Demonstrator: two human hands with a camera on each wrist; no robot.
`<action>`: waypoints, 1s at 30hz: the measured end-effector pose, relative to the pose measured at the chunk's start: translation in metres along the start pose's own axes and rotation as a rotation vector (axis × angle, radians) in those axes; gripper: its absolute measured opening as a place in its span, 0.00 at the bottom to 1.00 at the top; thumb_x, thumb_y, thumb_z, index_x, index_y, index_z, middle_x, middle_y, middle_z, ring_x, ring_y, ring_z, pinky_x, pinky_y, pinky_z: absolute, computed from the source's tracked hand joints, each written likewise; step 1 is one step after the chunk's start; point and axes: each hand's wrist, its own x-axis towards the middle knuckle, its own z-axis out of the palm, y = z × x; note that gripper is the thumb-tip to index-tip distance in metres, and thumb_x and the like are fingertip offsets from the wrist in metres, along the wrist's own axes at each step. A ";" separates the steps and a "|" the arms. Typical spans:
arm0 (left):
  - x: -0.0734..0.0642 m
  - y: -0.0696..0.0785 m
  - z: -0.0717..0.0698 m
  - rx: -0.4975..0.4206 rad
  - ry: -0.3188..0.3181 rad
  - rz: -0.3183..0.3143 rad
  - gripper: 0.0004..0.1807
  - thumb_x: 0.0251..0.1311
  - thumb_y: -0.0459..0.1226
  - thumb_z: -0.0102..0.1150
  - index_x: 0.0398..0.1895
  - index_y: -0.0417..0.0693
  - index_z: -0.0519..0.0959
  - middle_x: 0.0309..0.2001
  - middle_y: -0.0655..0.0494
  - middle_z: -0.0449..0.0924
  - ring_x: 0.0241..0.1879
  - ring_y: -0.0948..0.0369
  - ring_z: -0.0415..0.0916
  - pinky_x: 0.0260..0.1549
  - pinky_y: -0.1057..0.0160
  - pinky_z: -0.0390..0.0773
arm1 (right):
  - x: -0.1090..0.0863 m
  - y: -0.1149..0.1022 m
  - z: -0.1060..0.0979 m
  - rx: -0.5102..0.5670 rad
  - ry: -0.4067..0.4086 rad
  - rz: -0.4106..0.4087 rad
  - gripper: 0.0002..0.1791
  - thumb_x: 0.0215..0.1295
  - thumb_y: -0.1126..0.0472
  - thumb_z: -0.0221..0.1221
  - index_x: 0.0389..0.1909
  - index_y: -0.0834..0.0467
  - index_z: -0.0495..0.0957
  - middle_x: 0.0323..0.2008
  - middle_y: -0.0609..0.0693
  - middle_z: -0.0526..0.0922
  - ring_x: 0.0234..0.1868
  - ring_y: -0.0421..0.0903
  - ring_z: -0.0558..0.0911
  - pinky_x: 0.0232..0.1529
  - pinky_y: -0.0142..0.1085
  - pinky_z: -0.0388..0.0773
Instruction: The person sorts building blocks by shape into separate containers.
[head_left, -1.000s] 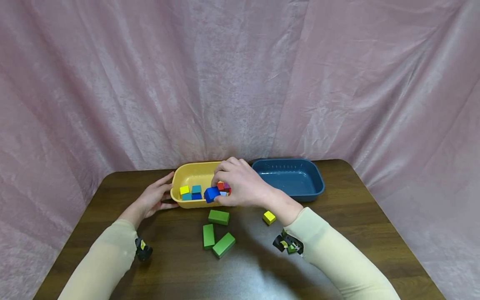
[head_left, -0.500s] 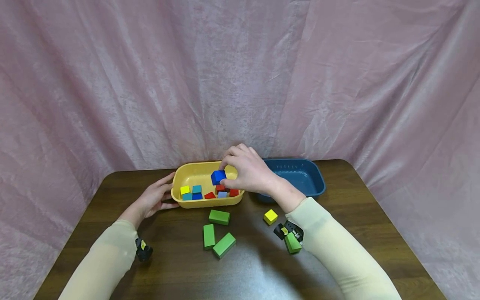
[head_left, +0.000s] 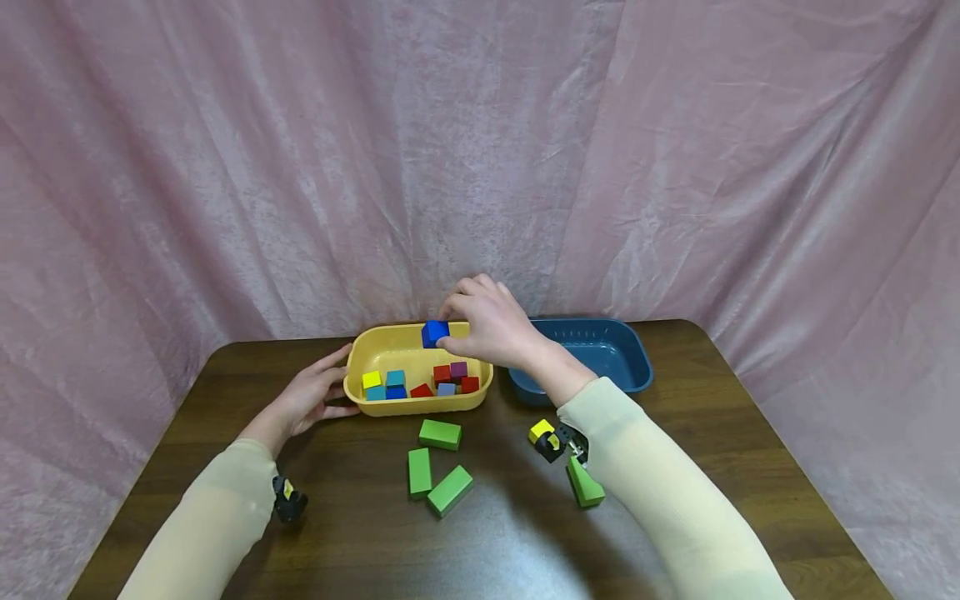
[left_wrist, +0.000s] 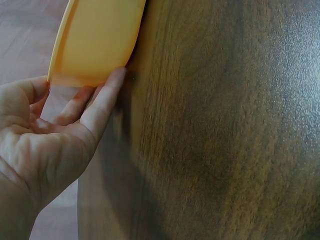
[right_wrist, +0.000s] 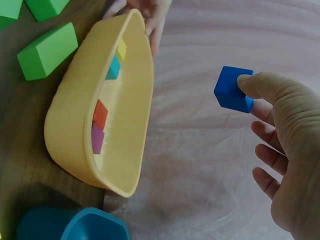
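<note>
My right hand (head_left: pixel 495 325) pinches a blue cube (head_left: pixel 435 334) between thumb and fingertips, held up over the back part of a yellow bin (head_left: pixel 420 408). In the right wrist view the thumb lies on one face of the cube, and the other fingers are loosely bent. My left hand (head_left: pixel 311 396) rests its extended, spread fingers against the bin's left end, fingertips at its wall and rim in the left wrist view. Inside the bin, along its near side, lie a yellow cube (head_left: pixel 371 379), teal cubes (head_left: pixel 395 378), red cubes (head_left: pixel 442 374) and a purple cube (head_left: pixel 459 369).
A dark blue bin (head_left: pixel 637 367) stands right of the yellow one, partly behind the right forearm. Several green blocks (head_left: pixel 440 434) lie on the wooden table (head_left: pixel 337 517) in front. A yellow cube (head_left: pixel 540 429) sits near the right wrist camera. A pink curtain (head_left: pixel 480 167) hangs behind.
My right hand has lifted the blue cube from the bin's near side up and toward the back. The cubes beneath it have come into view. My left hand has stayed at the bin's end.
</note>
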 end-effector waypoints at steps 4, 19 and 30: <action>0.001 0.000 0.000 -0.006 0.000 -0.002 0.34 0.82 0.42 0.41 0.84 0.66 0.43 0.79 0.39 0.49 0.63 0.47 0.73 0.56 0.40 0.78 | 0.006 0.003 0.003 -0.011 -0.024 0.041 0.15 0.61 0.43 0.70 0.43 0.46 0.86 0.48 0.44 0.80 0.54 0.45 0.69 0.53 0.41 0.68; 0.000 0.001 0.002 -0.004 0.005 -0.008 0.34 0.82 0.42 0.42 0.84 0.67 0.44 0.80 0.40 0.48 0.62 0.49 0.74 0.55 0.40 0.79 | 0.018 0.009 0.024 -0.077 -0.089 0.129 0.16 0.61 0.40 0.68 0.45 0.44 0.87 0.49 0.42 0.79 0.57 0.45 0.68 0.58 0.42 0.68; 0.000 0.000 0.002 0.001 0.015 -0.008 0.34 0.82 0.42 0.42 0.84 0.67 0.44 0.79 0.40 0.51 0.62 0.47 0.73 0.55 0.40 0.79 | 0.027 0.004 0.039 -0.117 -0.150 0.151 0.18 0.62 0.39 0.67 0.48 0.43 0.87 0.53 0.43 0.80 0.58 0.46 0.69 0.59 0.42 0.68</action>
